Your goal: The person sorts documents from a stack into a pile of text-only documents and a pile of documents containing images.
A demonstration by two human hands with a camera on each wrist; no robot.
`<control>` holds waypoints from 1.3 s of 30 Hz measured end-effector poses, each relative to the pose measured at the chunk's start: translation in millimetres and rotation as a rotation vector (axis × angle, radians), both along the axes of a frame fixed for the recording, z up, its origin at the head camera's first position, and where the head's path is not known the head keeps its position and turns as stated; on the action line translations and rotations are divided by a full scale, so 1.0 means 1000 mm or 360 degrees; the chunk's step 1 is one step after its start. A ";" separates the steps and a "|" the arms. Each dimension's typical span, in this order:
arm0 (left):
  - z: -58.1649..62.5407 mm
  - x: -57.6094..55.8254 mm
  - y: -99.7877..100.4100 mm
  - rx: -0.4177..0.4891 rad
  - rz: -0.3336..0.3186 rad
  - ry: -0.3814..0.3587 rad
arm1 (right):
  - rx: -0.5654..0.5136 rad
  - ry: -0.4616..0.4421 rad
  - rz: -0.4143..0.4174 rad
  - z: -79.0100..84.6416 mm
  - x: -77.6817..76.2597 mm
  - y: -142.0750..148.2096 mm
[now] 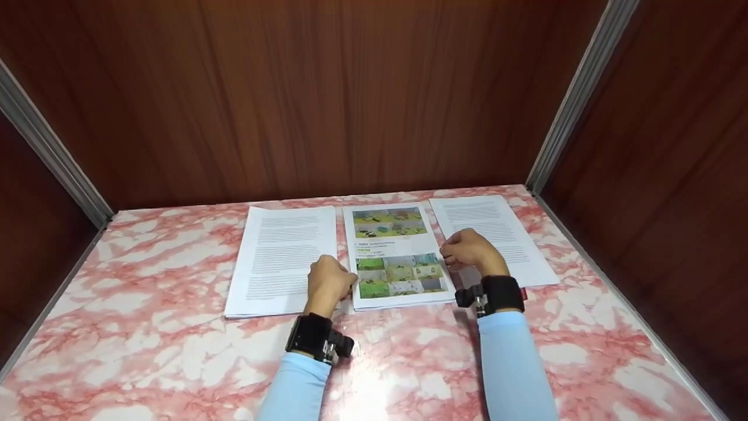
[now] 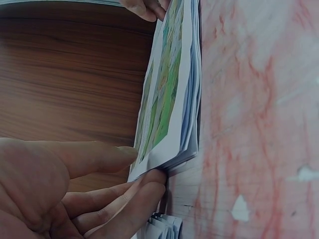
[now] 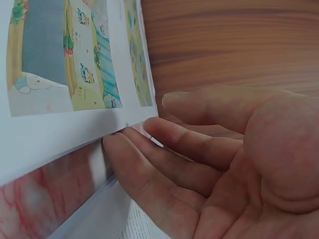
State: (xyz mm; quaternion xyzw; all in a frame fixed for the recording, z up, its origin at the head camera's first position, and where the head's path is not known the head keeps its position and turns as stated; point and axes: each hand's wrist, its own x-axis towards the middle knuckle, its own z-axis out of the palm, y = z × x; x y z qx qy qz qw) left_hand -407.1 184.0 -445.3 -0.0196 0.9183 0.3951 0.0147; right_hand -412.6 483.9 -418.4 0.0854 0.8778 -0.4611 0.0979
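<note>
A stack of printed paper (image 1: 392,247) with coloured pictures on its top sheet lies between my hands. My left hand (image 1: 328,279) is at its left edge. The left wrist view shows that thumb over the top sheet and the curled fingers (image 2: 149,186) against the edge below, pinching the stack (image 2: 172,149). At the opposite edge is my right hand (image 1: 469,252). Its fingertips (image 3: 117,149) touch the edge from below in the right wrist view, while the thumb stands apart from the page (image 3: 55,134).
A text-printed paper stack (image 1: 286,251) lies left of the middle one, and another text stack (image 1: 488,228) lies right, partly behind my right hand. All rest on a red-and-white marbled table (image 1: 175,351). Brown wood-look panels (image 1: 327,99) enclose the back and sides.
</note>
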 end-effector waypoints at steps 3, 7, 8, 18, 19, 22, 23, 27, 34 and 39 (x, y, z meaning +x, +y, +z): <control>0.001 0.000 0.001 -0.0007 -0.0001 -0.0005 | -0.0022 -0.0013 -0.0017 0.001 0.001 0.000; 0.004 0.001 0.003 -0.0047 -0.0003 0.0006 | -0.0014 -0.0030 -0.0007 0.003 0.002 0.001; 0.004 0.001 0.003 -0.0057 -0.0004 0.0012 | -0.0011 -0.0033 -0.0004 0.003 0.002 0.001; 0.017 0.007 0.004 -0.0070 0.0006 0.0049 | 0.0046 0.0012 0.0109 0.011 0.005 0.010; 0.018 0.008 0.004 -0.0086 0.0000 0.0059 | 0.0053 0.0024 0.0130 0.013 0.006 0.011; 0.025 0.011 0.006 -0.0101 -0.0019 0.0074 | 0.0066 0.0053 0.0173 0.021 0.007 0.013; 0.028 0.012 0.008 -0.0077 -0.0027 0.0087 | 0.0065 0.0065 0.0190 0.026 0.009 0.014; 0.036 0.017 0.032 0.0217 -0.0106 0.0166 | 0.0080 0.0132 0.0234 0.043 0.019 0.030; 0.029 0.031 0.113 0.0574 -0.0346 0.0351 | 0.0256 0.0383 -0.0044 0.062 0.043 0.103; 0.017 0.045 0.159 0.0578 -0.0495 0.0326 | 0.0457 0.0333 -0.0455 0.040 0.059 0.136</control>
